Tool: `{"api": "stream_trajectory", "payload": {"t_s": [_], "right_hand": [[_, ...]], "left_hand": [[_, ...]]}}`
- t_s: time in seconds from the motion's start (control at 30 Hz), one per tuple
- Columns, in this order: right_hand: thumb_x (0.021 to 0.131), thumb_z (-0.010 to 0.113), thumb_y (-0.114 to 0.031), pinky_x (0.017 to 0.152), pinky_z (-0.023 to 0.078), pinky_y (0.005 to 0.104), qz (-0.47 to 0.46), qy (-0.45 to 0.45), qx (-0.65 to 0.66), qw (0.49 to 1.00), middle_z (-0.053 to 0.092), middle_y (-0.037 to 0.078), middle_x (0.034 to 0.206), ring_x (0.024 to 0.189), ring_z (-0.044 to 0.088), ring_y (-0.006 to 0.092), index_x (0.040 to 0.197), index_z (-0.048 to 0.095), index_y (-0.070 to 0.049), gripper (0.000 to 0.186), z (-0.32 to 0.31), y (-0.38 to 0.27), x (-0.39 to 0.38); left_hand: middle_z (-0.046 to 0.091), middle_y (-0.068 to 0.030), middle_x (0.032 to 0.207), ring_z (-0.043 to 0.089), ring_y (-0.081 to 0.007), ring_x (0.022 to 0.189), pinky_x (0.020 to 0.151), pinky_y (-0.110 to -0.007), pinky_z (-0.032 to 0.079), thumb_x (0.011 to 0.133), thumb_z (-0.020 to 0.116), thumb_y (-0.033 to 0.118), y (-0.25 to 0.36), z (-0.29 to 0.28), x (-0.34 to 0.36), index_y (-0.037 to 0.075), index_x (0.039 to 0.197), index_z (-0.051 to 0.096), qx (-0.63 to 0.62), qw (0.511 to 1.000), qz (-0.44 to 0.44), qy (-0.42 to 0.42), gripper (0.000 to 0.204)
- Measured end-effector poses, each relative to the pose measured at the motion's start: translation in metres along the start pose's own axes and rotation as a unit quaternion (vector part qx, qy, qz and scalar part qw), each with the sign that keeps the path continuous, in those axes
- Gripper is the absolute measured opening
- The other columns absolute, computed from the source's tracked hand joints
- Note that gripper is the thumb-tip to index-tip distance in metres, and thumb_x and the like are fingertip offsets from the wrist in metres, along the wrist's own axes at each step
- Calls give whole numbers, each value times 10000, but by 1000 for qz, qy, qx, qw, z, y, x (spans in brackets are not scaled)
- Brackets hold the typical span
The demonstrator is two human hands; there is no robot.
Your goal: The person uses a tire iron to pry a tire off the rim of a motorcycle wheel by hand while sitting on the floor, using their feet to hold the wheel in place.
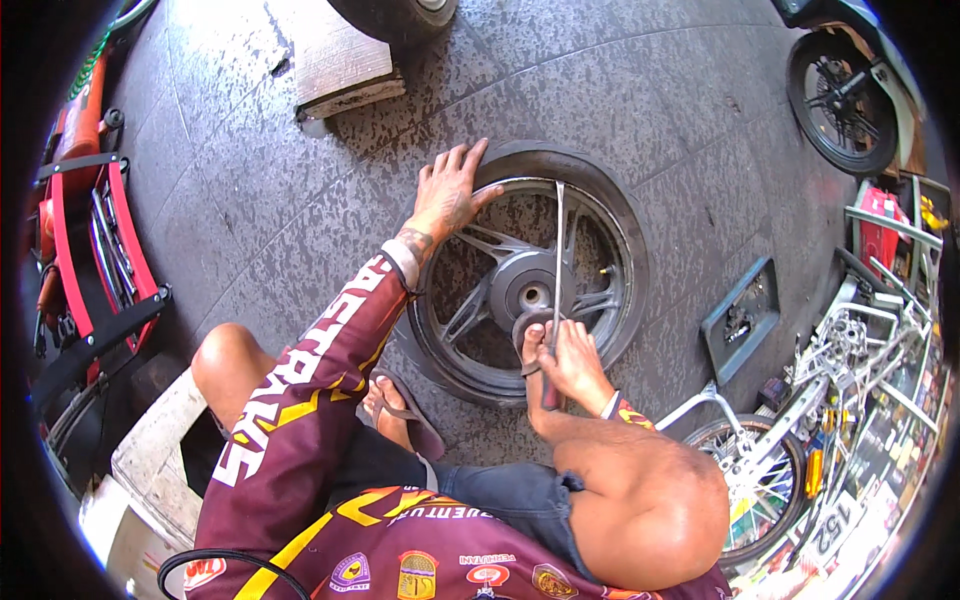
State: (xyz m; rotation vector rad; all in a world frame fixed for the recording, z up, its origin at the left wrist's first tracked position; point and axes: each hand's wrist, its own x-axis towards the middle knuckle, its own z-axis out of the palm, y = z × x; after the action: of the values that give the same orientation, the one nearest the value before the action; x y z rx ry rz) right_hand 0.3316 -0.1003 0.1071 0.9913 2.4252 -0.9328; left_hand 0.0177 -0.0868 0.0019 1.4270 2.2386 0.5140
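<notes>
Motorcycle wheel [510, 278], cast-spoked, tyre [540, 158] on. Head view: lies flat on dark floor [330, 200] before the person. Left hand [450, 195] spread, fingers over the tyre's upper left. Right hand [570, 360] clamped round a long tyre lever [559, 240] near its handle; tip at rim [619, 275], far side. Sandalled right foot [532, 345] over the hub's near edge; pressure, cannot tell. Likely hefty; rim rigid, scratchable; tyre stiff, springy. Lever shaft probably slick; handle grips better. Best holds: tread, spokes.
</notes>
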Motion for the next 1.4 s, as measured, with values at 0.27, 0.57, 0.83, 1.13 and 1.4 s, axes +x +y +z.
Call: {"api": "stream_trajectory", "payload": {"t_s": [0.27,0.57,0.83,1.13,1.4], "right_hand": [[990,512,-373,883,403,472,109,175,-66,976,546,138,1088,1060,512,336,1321,573,-150,404,6,53,-32],[1033,391,-447,1136,210,508,133,289,12,948,437,104,1456,1403,317,332,1323,618,-248,418,83,87,-9],[855,700,-522,938,434,495,219,116,-18,969,578,119,1176,1096,549,288,1276,647,-249,505,39,90,9],[858,733,-186,773,494,302,121,170,287,935,690,51,857,808,614,134,956,687,-5,211,-52,101,57],[913,655,-115,720,502,312,-22,35,126,991,655,114,813,727,619,196,1036,646,-12,160,-94,37,100]], "left_hand": [[472,-173,1375,461,-367,1257,983,-556,397,890,597,580,7,2,-4,192,1529,305,-28,1000,-14,1,802],[432,-169,1420,410,-364,1307,1016,-554,358,899,586,582,-1,1,-2,223,1545,270,-48,998,-31,-26,804],[382,-183,1459,365,-387,1333,1030,-590,329,919,593,531,-2,1,5,241,1559,224,-61,996,-37,-58,794],[313,-169,1521,251,-373,1416,1102,-598,224,884,654,477,-16,0,12,287,1530,308,-139,983,-52,-105,757],[615,-170,1154,536,-368,1131,958,-467,444,856,580,113,-170,-57,-26,110,1138,660,-129,936,-134,299,293]]}}
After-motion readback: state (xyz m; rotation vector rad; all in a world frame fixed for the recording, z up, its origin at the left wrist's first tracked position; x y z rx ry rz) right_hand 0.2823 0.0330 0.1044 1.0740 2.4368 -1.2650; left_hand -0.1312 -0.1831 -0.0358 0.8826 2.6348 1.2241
